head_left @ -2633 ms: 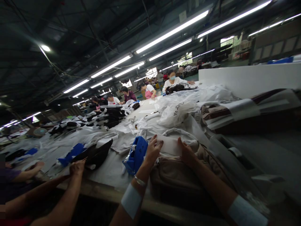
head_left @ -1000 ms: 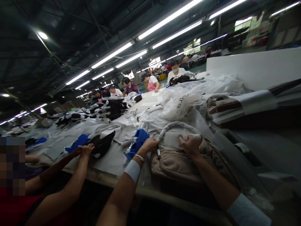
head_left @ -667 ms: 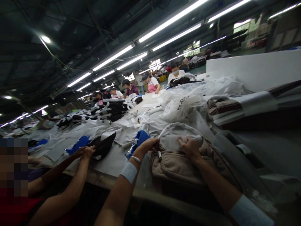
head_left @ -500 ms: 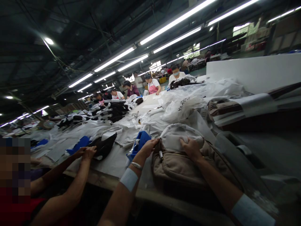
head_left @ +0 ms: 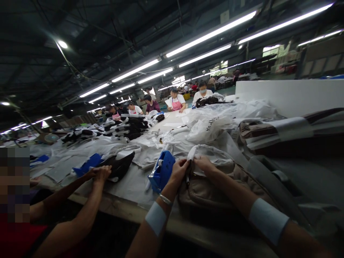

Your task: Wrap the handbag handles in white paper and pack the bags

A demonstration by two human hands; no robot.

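A brown fabric bag (head_left: 212, 188) lies in front of me at the table's edge, its handle (head_left: 201, 147) covered in white wrapping. My left hand (head_left: 180, 170) pinches the left end of this wrapped handle, close to the bag's zip. Right beside it, my right hand (head_left: 204, 165) has its fingers pressed together at the same wrapped end; the fingertips are partly hidden. Just left of my left hand stands a blue tape dispenser (head_left: 162, 172), apart from my fingers.
At left, a co-worker's hands (head_left: 102, 172) hold a dark bag (head_left: 122, 165) next to another blue dispenser (head_left: 87, 164). Plastic bags (head_left: 206, 125) and wrapped dark bags (head_left: 131, 127) cover the table further back. Another brown bag (head_left: 258, 132) lies at right.
My right hand has moved left from the middle of the bag's top to the handle end beside my left hand. The left hand keeps its pinch there.
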